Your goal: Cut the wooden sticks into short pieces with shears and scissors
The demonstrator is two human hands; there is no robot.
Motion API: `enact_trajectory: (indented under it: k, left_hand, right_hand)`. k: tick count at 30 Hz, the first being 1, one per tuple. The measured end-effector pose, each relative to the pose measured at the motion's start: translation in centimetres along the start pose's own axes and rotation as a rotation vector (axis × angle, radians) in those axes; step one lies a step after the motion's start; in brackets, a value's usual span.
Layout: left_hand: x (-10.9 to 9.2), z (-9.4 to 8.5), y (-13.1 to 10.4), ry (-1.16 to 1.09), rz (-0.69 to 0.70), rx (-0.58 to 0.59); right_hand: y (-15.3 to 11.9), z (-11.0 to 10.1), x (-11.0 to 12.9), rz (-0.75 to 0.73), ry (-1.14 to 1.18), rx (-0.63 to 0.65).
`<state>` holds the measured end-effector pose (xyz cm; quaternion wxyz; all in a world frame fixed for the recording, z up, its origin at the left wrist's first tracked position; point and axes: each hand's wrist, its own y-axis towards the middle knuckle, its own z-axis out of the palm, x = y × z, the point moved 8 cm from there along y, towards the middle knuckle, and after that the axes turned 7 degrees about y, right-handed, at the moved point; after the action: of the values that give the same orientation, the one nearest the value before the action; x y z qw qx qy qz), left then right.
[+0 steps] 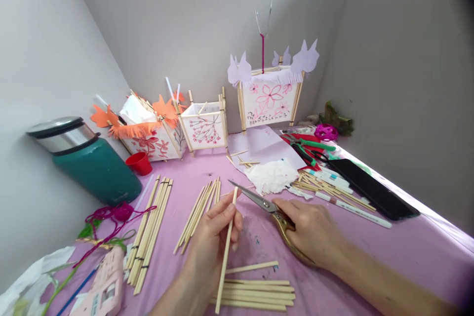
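Observation:
My left hand (218, 224) pinches a pale wooden stick (227, 252) that slants upright in the middle of the view. To its right, my right hand (309, 227) is wrapped round the brass-coloured handle of a pair of scissors (264, 202). The blades look closed and point left, their tip close to the stick's upper end. Below the hands lies a row of cut sticks (255, 296), with one loose stick (254, 267) above it. Thinner sticks (196, 215) lie just left of my left hand, and longer sticks with black marks (151, 232) farther left.
Decorated paper lanterns (205, 128) stand at the back; one (270, 98) hangs from a wire. A teal bottle (96, 168), red cup (139, 163) and pink glue gun (105, 286) are left. Crumpled tissue (272, 176), pliers (307, 145), markers (353, 210) and a black phone (374, 187) lie right.

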<state>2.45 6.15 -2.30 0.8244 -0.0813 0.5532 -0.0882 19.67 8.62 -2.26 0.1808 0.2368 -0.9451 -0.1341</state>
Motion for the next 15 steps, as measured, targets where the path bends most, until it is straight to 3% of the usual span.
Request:
enact_trajectory:
  k: [9, 15]
  left_hand:
    - [1.2, -0.2, 0.3, -0.124, -0.189, -0.064]
    - [1.8, -1.1, 0.8, -0.171, -0.175, -0.122]
  right_hand:
    - [0.2, -0.7, -0.6, 0.028, 0.157, -0.046]
    - [0.1, -0.7, -0.4, 0.022, 0.193, -0.015]
